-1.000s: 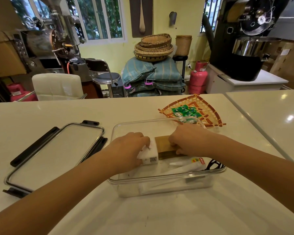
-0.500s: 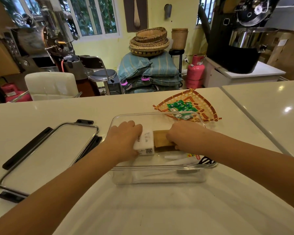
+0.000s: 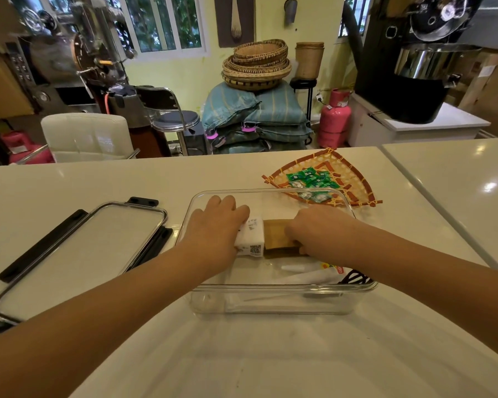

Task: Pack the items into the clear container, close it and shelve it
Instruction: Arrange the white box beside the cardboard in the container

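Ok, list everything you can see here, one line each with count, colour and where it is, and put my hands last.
clear container: one, transparent, open, centre of the counter
white box: one, white with a printed code, inside the container, beside the brown box
brown box: one, tan, inside the container, right of the white box
white packet: one, white, lying near the container's front wall
lid: one, clear with black clips, on the counter left of the container
woven tray: one, tan and red, fan-shaped, behind the container
green sachets: several, green, on the woven tray
counter: one, white
left hand: on the white box
right hand: on the brown box
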